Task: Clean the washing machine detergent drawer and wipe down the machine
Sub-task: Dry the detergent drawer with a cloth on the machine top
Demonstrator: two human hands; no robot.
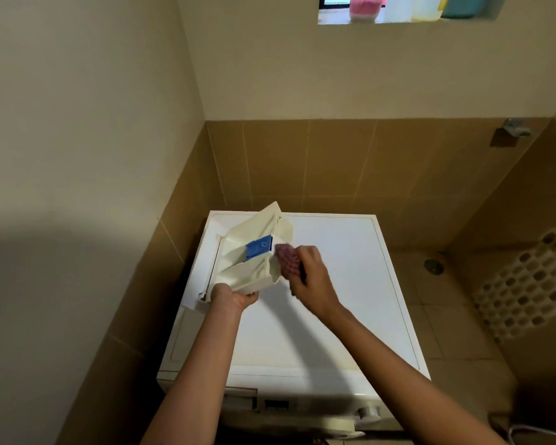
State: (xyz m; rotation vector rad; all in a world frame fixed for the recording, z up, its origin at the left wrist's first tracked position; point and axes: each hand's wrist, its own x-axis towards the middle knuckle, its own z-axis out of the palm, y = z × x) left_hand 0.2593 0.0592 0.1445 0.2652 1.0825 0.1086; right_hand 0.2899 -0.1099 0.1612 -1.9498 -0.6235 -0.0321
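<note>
Detergent drawer [251, 261] is out of its slot, held tilted above the back left of the washing machine [350, 300] top. Left hand [233, 297] grips its near end, fingers curled round the edge. Right hand [308, 274] is closed on a reddish checked cloth [288, 258], pressed to the drawer's right wall beside the blue insert [259, 248].

Drawer looks light, stiff, thin-walled plastic, likely slick when wet. Best held by the thick front end, not the partitions.

— Anything legible here?
— No. The blue flap [259, 247] just left of the fingers [304, 252] of the right hand [308, 274] bears a small square mark, unreadable; the control panel [276, 404] markings are blurred too.
</note>
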